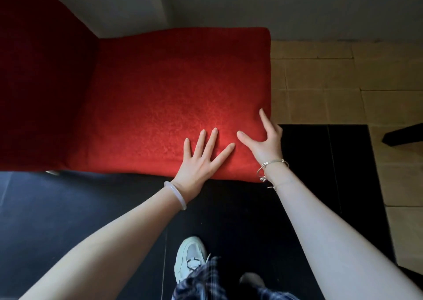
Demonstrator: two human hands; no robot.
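A red fabric seat cushion [174,98] fills the middle of the view, with a darker red backrest [41,82] rising at its left. My left hand [201,160] lies flat on the cushion's near edge, fingers spread and straight. My right hand [266,139] rests at the cushion's near right corner: thumb and forefinger lie on top, while the other fingers drop over the right edge and are hidden. A pale bangle circles my left wrist and thin silver bracelets circle my right.
A dark mat [309,185] covers the floor under me, with beige tiles [343,82] to the right. A black furniture leg [402,136] juts in at the right edge. A grey-white wall [251,2] stands behind the seat. My white sneaker [190,256] shows below.
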